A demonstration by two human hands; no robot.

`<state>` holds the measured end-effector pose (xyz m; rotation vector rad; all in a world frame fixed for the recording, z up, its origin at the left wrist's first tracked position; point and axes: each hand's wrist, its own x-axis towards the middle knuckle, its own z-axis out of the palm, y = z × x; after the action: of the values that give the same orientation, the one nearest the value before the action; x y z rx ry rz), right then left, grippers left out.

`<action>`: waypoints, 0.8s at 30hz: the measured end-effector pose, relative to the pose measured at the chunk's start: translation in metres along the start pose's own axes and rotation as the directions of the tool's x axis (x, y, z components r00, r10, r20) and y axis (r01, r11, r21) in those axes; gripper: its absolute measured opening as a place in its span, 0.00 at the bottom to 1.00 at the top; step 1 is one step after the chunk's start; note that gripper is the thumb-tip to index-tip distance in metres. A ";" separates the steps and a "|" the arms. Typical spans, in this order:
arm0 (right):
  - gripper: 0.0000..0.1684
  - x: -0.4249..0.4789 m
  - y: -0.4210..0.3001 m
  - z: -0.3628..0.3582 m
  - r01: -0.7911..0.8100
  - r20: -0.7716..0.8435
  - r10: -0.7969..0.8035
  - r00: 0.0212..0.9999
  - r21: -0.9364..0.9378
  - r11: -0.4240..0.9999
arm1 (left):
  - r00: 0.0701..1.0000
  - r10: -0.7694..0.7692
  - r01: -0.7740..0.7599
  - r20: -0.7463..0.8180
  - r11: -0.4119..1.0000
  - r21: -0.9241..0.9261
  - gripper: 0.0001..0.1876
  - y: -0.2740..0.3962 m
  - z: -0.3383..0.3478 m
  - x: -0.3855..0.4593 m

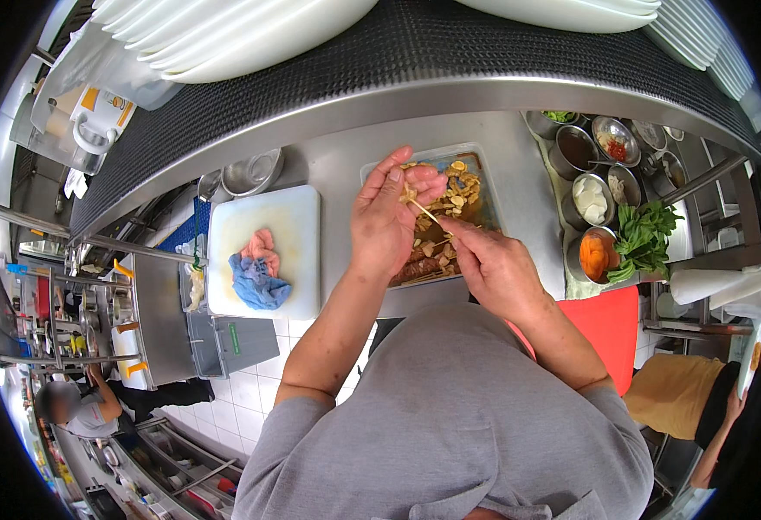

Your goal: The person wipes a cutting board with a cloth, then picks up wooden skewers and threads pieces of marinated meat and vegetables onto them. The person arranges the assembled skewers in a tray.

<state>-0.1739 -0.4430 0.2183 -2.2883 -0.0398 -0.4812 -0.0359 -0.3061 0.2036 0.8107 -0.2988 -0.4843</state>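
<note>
Over a clear plastic tray on the steel counter, my left hand is palm up, with a small yellowish piece of food between its thumb and fingers. A thin wooden skewer runs from that piece to my right hand, which pinches its other end. Yellow-brown pieces of marinated food lie in the far part of the tray, in brownish liquid. Loaded skewers of darker meat rest in its near part, partly hidden by my hands.
Left stands a white cutting board with blue and pink cloths. Metal containers of ingredients and leafy greens line the right. A shelf with stacked plates overhangs the counter. People are at both sides.
</note>
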 end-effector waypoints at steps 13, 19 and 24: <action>0.20 -0.005 0.005 0.018 -0.058 -0.034 0.066 0.997 0.199 0.978 | 0.997 -0.074 0.075 0.037 0.997 -0.025 0.17 -0.010 -0.003 -0.005; 0.19 -0.010 0.016 0.035 -0.202 0.035 0.208 0.978 0.431 0.879 | 0.998 -0.060 0.060 0.008 0.998 0.006 0.23 -0.014 -0.007 -0.002; 0.19 -0.011 0.007 0.027 -0.244 0.064 0.244 0.968 0.488 0.838 | 0.985 -0.132 0.164 0.109 0.915 -0.369 0.27 -0.006 -0.001 -0.009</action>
<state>-0.1737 -0.4280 0.1928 -1.7550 0.1180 -0.2935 -0.0445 -0.3046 0.1980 0.4385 -0.2110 -0.6949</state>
